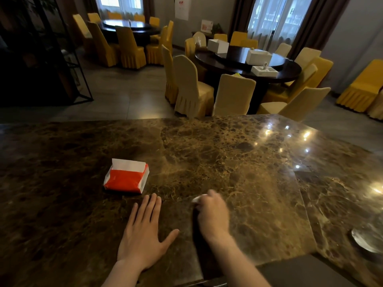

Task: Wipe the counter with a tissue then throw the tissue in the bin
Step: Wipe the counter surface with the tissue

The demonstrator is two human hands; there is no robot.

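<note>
Marble counter [207, 154]: brown, veined and glossy, with ceiling lights mirrored on its right side; it fills the lower half of my view.
Left hand [145, 230]: mine, laid flat on the counter, palm down, fingers spread and thumb out to the right; it grips nothing.
Right hand [212, 214]: mine, blurred, curled into a fist around a tissue and pressed down on the counter just right of my left hand.
Tissue [198, 198]: white, crumpled; only a small wad shows at the left edge of my right fist, touching the marble.
Tissue pack [126, 177]: soft red-orange wrapper, one white sheet standing up from its far side; it lies on the counter just beyond my left fingertips, not touching them.
Metal dish [364, 239]: shiny round rim at the counter's right edge, partly cut off; I cannot tell what it is more exactly.
Round dining table [290, 71]: dark, beyond the counter, ringed by chairs in yellow and cream covers, with white boxes [258, 56] on top.
Second round table [128, 25]: far left, by the curtained window, with yellow-covered chairs.
</note>
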